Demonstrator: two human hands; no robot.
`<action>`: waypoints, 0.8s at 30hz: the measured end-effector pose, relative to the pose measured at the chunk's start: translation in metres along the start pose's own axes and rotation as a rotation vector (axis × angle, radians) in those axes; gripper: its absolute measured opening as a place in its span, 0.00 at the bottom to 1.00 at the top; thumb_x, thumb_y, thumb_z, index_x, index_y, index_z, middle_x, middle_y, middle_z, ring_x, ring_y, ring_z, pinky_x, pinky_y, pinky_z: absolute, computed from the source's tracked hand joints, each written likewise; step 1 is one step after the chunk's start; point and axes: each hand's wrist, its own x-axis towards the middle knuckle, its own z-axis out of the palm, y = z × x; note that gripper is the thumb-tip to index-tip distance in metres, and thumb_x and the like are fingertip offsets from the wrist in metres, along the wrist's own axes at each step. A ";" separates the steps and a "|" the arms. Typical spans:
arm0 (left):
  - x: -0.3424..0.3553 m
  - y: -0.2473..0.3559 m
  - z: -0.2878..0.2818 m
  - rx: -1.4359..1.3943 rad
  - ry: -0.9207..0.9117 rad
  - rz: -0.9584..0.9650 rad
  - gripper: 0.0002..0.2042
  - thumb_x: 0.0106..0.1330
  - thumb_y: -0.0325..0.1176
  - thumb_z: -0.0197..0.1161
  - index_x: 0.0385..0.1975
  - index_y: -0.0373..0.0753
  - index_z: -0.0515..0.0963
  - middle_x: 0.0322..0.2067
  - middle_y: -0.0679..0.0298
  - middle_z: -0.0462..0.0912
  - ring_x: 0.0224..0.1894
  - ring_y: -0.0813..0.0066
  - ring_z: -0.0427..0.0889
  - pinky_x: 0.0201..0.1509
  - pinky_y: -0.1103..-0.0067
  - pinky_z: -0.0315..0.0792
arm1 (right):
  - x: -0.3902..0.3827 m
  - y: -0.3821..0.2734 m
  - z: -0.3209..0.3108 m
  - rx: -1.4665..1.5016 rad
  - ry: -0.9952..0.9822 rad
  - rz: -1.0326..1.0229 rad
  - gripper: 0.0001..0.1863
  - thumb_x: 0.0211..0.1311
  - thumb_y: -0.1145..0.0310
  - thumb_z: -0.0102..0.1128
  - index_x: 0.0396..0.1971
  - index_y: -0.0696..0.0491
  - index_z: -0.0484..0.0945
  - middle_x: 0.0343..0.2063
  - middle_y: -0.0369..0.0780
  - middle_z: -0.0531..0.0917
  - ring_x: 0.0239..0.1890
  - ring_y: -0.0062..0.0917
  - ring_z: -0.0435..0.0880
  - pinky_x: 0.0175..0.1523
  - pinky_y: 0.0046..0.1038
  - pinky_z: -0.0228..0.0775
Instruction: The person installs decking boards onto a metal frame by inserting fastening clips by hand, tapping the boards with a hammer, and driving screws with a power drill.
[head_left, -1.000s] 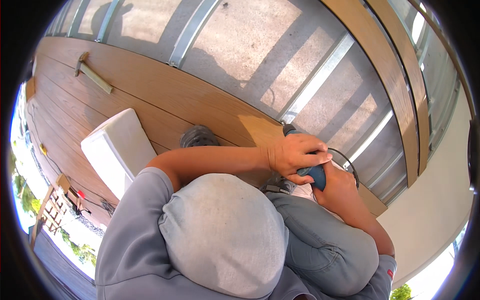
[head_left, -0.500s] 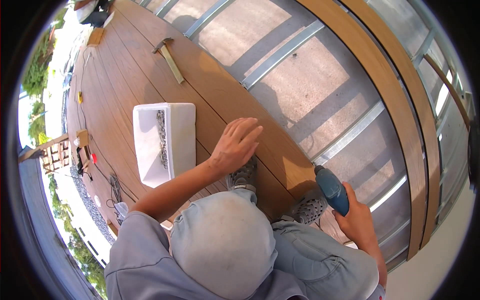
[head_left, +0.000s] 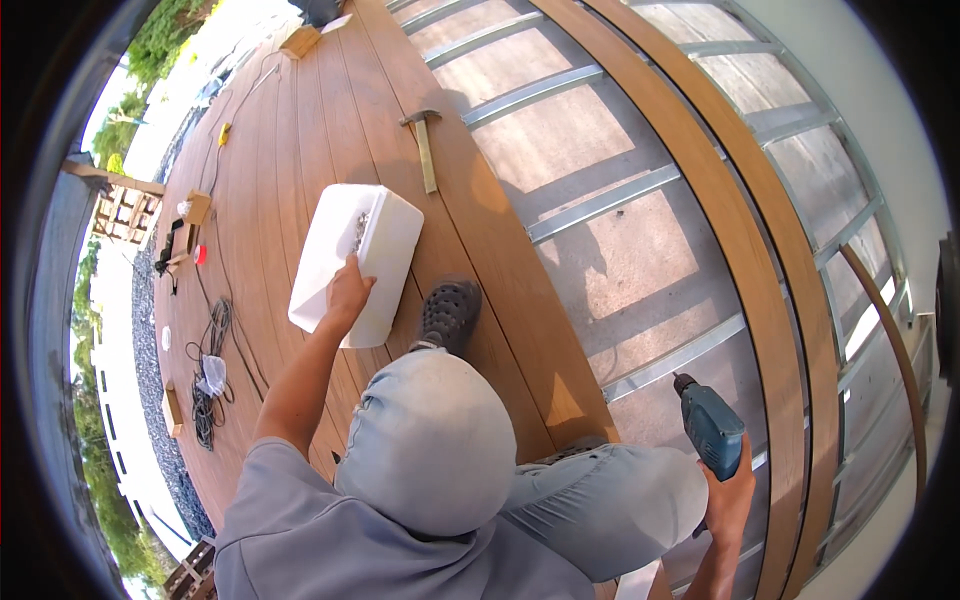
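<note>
My left hand (head_left: 350, 292) reaches into a white foam box (head_left: 398, 238), index finger stretched toward a heap of small metal pieces (head_left: 361, 228). These look like screws, but they are too small to be sure. Nothing shows in that hand. On the right, my right hand (head_left: 732, 490) grips a blue power drill (head_left: 712, 420) by its handle, above the open metal frame. The drill's chuck points forward and slightly left, apart from any board. Part of the right hand's grip is hidden by the drill body.
A hammer (head_left: 427, 155) lies on the brown deck boards (head_left: 480, 270) beyond the box. Metal joists (head_left: 680, 358) with open gaps run to the right, crossed by two loose boards (head_left: 735, 210). Coiled cable (head_left: 207, 370) lies at left. My shoe (head_left: 450, 312) stands beside the box.
My left hand has moved left and down from above the boards into the foam box. The drill has shifted right, away from the deck board's edge. The view has turned.
</note>
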 end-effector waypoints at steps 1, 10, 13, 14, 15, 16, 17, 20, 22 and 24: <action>0.017 0.007 -0.008 0.046 0.010 -0.015 0.22 0.64 0.38 0.71 0.50 0.34 0.70 0.45 0.41 0.84 0.52 0.40 0.82 0.58 0.57 0.75 | -0.003 0.003 -0.002 -0.011 0.009 -0.007 0.46 0.51 0.74 0.68 0.73 0.62 0.61 0.37 0.49 0.85 0.28 0.26 0.84 0.32 0.29 0.79; 0.210 -0.031 -0.047 -0.102 0.114 -0.139 0.26 0.57 0.45 0.75 0.46 0.27 0.81 0.45 0.43 0.87 0.50 0.49 0.87 0.55 0.62 0.78 | 0.024 -0.053 0.012 0.033 -0.048 -0.001 0.49 0.48 0.69 0.70 0.73 0.63 0.60 0.37 0.47 0.85 0.27 0.25 0.84 0.28 0.26 0.78; 0.281 -0.037 -0.051 -0.284 0.150 -0.155 0.23 0.57 0.46 0.73 0.35 0.26 0.85 0.34 0.45 0.89 0.39 0.50 0.90 0.49 0.64 0.80 | 0.046 -0.097 0.031 0.060 -0.057 0.027 0.48 0.51 0.66 0.71 0.73 0.60 0.61 0.37 0.45 0.85 0.28 0.26 0.86 0.27 0.24 0.77; 0.301 -0.036 -0.052 -0.416 0.127 -0.167 0.22 0.59 0.46 0.70 0.30 0.26 0.86 0.26 0.48 0.87 0.30 0.54 0.89 0.43 0.66 0.81 | 0.053 -0.116 0.036 0.097 -0.070 0.036 0.46 0.51 0.66 0.71 0.71 0.59 0.62 0.38 0.45 0.85 0.29 0.26 0.88 0.27 0.24 0.77; 0.317 -0.038 -0.050 -0.569 0.176 -0.165 0.22 0.60 0.46 0.67 0.25 0.26 0.84 0.21 0.50 0.86 0.22 0.59 0.88 0.39 0.68 0.82 | 0.060 -0.135 0.042 0.137 -0.084 0.043 0.44 0.52 0.66 0.71 0.70 0.58 0.64 0.39 0.45 0.85 0.30 0.27 0.89 0.26 0.23 0.77; 0.336 -0.039 -0.054 -0.506 0.160 -0.183 0.21 0.61 0.44 0.65 0.22 0.27 0.83 0.22 0.49 0.86 0.21 0.63 0.87 0.36 0.70 0.82 | 0.066 -0.153 0.048 0.126 -0.078 0.056 0.41 0.52 0.67 0.71 0.68 0.57 0.66 0.39 0.45 0.86 0.31 0.28 0.90 0.26 0.23 0.76; 0.353 -0.041 -0.055 -0.506 0.130 -0.215 0.22 0.66 0.45 0.63 0.20 0.29 0.82 0.21 0.52 0.86 0.20 0.64 0.87 0.33 0.74 0.83 | 0.071 -0.167 0.054 0.110 -0.083 0.057 0.41 0.52 0.67 0.71 0.68 0.57 0.66 0.39 0.45 0.86 0.31 0.28 0.90 0.26 0.23 0.76; 0.395 -0.052 -0.052 -0.686 0.062 -0.263 0.22 0.72 0.45 0.58 0.28 0.29 0.83 0.25 0.53 0.87 0.23 0.66 0.88 0.31 0.74 0.82 | 0.087 -0.210 0.076 0.056 -0.058 0.041 0.42 0.52 0.66 0.71 0.69 0.56 0.65 0.39 0.44 0.85 0.30 0.29 0.89 0.26 0.24 0.76; 0.407 -0.062 -0.043 -1.087 -0.005 -0.144 0.21 0.76 0.45 0.53 0.38 0.28 0.80 0.30 0.54 0.87 0.27 0.67 0.88 0.31 0.73 0.81 | 0.098 -0.226 0.087 0.043 -0.040 0.043 0.42 0.52 0.66 0.71 0.69 0.56 0.65 0.40 0.44 0.85 0.31 0.28 0.89 0.26 0.24 0.76; 0.406 -0.105 -0.029 -1.158 -0.089 -0.132 0.19 0.76 0.42 0.53 0.42 0.28 0.79 0.33 0.53 0.87 0.28 0.67 0.88 0.32 0.72 0.81 | 0.099 -0.259 0.098 -0.014 -0.015 0.037 0.43 0.52 0.66 0.71 0.70 0.56 0.65 0.40 0.44 0.85 0.31 0.28 0.89 0.27 0.24 0.76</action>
